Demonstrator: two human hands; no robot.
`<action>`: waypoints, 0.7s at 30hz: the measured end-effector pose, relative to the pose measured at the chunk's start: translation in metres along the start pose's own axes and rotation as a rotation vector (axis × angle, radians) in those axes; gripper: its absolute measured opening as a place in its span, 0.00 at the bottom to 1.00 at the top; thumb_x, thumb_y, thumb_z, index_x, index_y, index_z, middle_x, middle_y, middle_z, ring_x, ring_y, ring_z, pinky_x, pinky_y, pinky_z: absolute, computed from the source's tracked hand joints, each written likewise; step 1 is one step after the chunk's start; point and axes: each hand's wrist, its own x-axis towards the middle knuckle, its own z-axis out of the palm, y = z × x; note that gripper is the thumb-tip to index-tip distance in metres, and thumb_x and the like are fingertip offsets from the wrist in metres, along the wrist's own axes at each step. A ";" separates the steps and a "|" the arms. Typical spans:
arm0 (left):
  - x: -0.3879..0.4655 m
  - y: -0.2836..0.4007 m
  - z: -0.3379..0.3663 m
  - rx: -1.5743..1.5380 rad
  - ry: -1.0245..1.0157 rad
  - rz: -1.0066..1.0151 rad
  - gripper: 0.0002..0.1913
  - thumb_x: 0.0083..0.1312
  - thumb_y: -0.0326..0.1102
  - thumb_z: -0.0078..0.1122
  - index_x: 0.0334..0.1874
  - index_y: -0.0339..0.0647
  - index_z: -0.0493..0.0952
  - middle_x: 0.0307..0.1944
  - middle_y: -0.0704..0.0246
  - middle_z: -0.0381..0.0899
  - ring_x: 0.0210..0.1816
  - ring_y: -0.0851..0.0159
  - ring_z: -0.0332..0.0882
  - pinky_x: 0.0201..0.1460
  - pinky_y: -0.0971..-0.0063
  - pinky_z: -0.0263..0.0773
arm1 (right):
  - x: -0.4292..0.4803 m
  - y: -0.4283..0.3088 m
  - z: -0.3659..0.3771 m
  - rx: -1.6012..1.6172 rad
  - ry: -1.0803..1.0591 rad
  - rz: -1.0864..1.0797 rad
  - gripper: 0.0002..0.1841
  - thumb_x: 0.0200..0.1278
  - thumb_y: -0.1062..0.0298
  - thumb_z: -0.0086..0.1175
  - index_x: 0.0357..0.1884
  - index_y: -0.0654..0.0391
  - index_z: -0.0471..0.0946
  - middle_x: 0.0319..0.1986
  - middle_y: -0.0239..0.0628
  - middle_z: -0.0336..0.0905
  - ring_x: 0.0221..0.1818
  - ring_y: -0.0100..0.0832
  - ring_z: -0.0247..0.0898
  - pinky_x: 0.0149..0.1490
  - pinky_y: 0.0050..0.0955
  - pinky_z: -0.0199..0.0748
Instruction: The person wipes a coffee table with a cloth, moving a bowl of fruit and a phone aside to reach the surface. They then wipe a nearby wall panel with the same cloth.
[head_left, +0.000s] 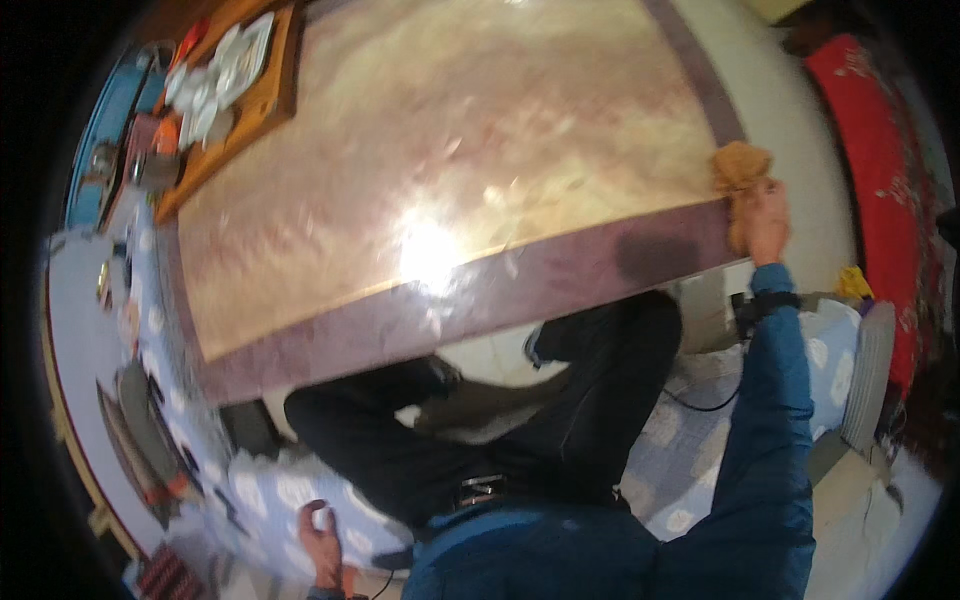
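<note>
My right hand grips a crumpled orange-brown cloth at the near right corner of a large table. The table has a glossy, marbled yellow-brown top with a dark purple border, and a bright glare lies near its front edge. Down at the lower left, my left hand hangs beside my lap over a blue and white patterned seat cover. Its fingers are curled apart with nothing seen between them.
A wooden tray or board with plastic packaging stands on the table's far left. Beyond it are a metal cup and blue furniture. Red fabric lies at the right, near a small yellow item. My knees are close to the table's front edge.
</note>
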 end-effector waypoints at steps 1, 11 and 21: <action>-0.032 -0.004 0.006 -0.070 -0.147 -0.119 0.11 0.71 0.28 0.69 0.52 0.32 0.83 0.51 0.61 0.87 0.54 0.60 0.83 0.61 0.69 0.76 | 0.002 0.009 0.004 -0.146 0.040 -0.039 0.18 0.77 0.60 0.58 0.64 0.52 0.81 0.66 0.49 0.77 0.63 0.54 0.78 0.62 0.49 0.80; -0.183 -0.043 0.072 -0.389 -0.834 -0.533 0.18 0.76 0.36 0.68 0.62 0.30 0.81 0.55 0.55 0.89 0.59 0.58 0.87 0.63 0.65 0.80 | 0.012 0.032 0.008 -0.211 -0.007 -0.181 0.20 0.79 0.63 0.55 0.68 0.56 0.78 0.67 0.47 0.78 0.64 0.54 0.77 0.67 0.47 0.77; -0.168 -0.036 0.067 -0.320 -0.897 -0.645 0.18 0.76 0.36 0.68 0.61 0.31 0.82 0.55 0.56 0.88 0.59 0.58 0.86 0.63 0.66 0.80 | 0.010 0.036 0.007 -0.179 0.034 -0.268 0.20 0.76 0.65 0.57 0.66 0.59 0.79 0.66 0.47 0.79 0.64 0.55 0.76 0.68 0.47 0.75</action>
